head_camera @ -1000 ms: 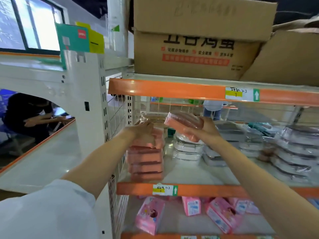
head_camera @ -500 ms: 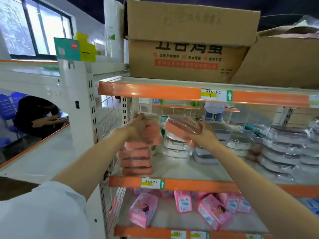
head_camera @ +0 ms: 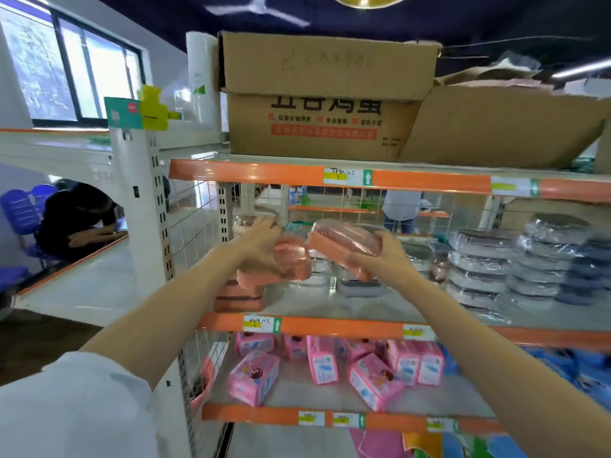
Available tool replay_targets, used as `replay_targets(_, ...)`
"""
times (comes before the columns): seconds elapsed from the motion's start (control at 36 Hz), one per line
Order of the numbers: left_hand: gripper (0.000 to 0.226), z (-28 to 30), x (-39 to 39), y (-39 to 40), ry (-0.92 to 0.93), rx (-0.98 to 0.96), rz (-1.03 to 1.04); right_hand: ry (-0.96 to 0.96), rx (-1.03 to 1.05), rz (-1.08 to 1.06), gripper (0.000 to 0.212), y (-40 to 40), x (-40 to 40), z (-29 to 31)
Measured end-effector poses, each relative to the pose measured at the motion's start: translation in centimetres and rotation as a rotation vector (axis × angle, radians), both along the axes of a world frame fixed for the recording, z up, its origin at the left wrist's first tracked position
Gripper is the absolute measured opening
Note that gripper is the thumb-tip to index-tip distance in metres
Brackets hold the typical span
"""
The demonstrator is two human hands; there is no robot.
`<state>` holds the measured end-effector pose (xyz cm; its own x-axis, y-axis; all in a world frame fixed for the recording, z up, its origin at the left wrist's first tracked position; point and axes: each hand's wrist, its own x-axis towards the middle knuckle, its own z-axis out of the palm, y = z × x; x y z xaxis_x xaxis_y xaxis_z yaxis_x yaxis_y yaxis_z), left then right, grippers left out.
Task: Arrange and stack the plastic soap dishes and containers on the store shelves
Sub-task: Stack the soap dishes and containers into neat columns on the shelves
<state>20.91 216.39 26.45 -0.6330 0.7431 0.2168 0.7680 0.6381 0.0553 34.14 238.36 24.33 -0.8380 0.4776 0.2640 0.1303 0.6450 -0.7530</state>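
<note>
My right hand (head_camera: 385, 259) grips a wrapped salmon-pink soap dish (head_camera: 344, 244), tilted, in front of the middle shelf (head_camera: 330, 327). My left hand (head_camera: 261, 247) holds another pink soap dish (head_camera: 291, 262), lifted off the stack of pink dishes (head_camera: 238, 299) at the shelf's left end. The two held dishes nearly touch. Grey soap dishes (head_camera: 360, 287) stand behind my right hand, partly hidden by it.
Stacks of wrapped grey containers (head_camera: 482, 262) fill the shelf's right side. Cardboard boxes (head_camera: 317, 104) sit on the top shelf. Pink packs (head_camera: 324, 361) lie on the shelf below. A wire grid (head_camera: 195, 226) closes the left end. A seated person (head_camera: 76, 219) is at far left.
My left hand has lifted the top pink dish off the stack. My view has tilted upward, and the right hand's dish has stayed close beside the left one.
</note>
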Motion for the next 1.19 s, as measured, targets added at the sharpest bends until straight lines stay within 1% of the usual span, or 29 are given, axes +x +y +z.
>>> replay_targets(0.06,0.099,0.7,0.8,0.1,0.024,0.021,-0.005,0.029,-0.009,0.019,0.094,0.2,1.0,0.8)
replay_targets(0.11,0.094,1.5,1.7,0.2,0.058,0.046,-0.010,0.052,-0.049,0.048,0.085,0.3,1.7,1.6)
replay_targets(0.19,0.088,3.4,2.7,-0.1,0.110,0.096,-0.010,0.082,-0.059,0.080,0.082,-0.1,2.3,3.2)
replay_targets(0.25,0.095,4.8,2.9,-0.6,0.118,0.141,-0.017,0.118,-0.082,0.118,0.074,-0.6,2.4,4.4)
replay_targets(0.33,0.105,7.2,2.6,-1.2,0.145,0.238,-0.032,0.160,-0.123,0.158,0.051,-1.5,2.0,6.3)
replay_targets(0.36,0.105,8.1,2.4,-1.4,0.159,0.256,-0.027,0.170,-0.133,0.162,0.051,-1.7,1.8,7.0)
replay_targets(0.42,0.099,10.0,2.0,-1.6,0.162,0.279,-0.013,0.190,-0.135,0.156,0.058,-1.9,0.9,8.5)
replay_targets(0.47,0.096,12.0,1.1,-1.7,0.162,0.297,-0.020,0.206,-0.138,0.169,0.058,-2.0,-0.1,10.0)
replay_targets(0.5,0.094,12.8,0.4,-1.7,0.164,0.302,-0.025,0.212,-0.131,0.178,0.057,-2.0,-0.7,10.7)
replay_targets(0.53,0.086,13.6,-0.4,-1.6,0.160,0.301,-0.025,0.209,-0.117,0.184,0.058,-1.9,-1.3,11.5)
replay_targets(0.58,0.057,15.0,-2.0,-1.4,0.118,0.296,0.002,0.199,-0.105,0.191,0.063,-1.6,-3.0,12.6)
replay_targets(0.61,0.046,15.6,-2.9,-1.2,0.115,0.290,-0.001,0.196,-0.106,0.192,0.066,-1.6,-3.9,13.1)
replay_targets(0.72,0.039,17.4,-6.8,-0.4,0.145,0.274,-0.013,0.172,-0.071,0.165,0.063,-1.1,-8.2,15.0)
replay_targets(0.89,0.046,18.3,-13.4,0.8,0.073,0.186,0.043,0.145,0.040,0.119,0.060,-0.5,-14.7,17.6)
replay_targets(0.97,0.072,18.0,-16.6,1.9,0.047,0.181,0.022,0.125,0.076,0.099,0.064,-0.3,-17.9,18.2)
replay_targets(1.0,0.071,17.8,-17.5,2.3,0.035,0.172,0.003,0.121,0.082,0.093,0.064,-0.3,-18.9,18.4)
replay_targets(1.06,0.044,17.5,-18.8,3.0,-0.007,0.194,-0.008,0.121,0.066,0.091,0.063,-0.2,-20.6,18.9)
replay_targets(1.08,0.038,17.3,-19.5,3.3,-0.048,0.211,-0.016,0.121,0.056,0.095,0.063,-0.1,-21.3,19.0)
replay_targets(1.14,0.052,16.7,-20.8,3.8,-0.143,0.228,-0.036,0.113,0.054,0.091,0.063,0.1,-22.6,19.3)
replay_targets(1.19,0.079,16.2,-22.1,3.8,-0.207,0.229,-0.051,0.100,0.068,0.077,0.063,0.3,-23.8,19.6)
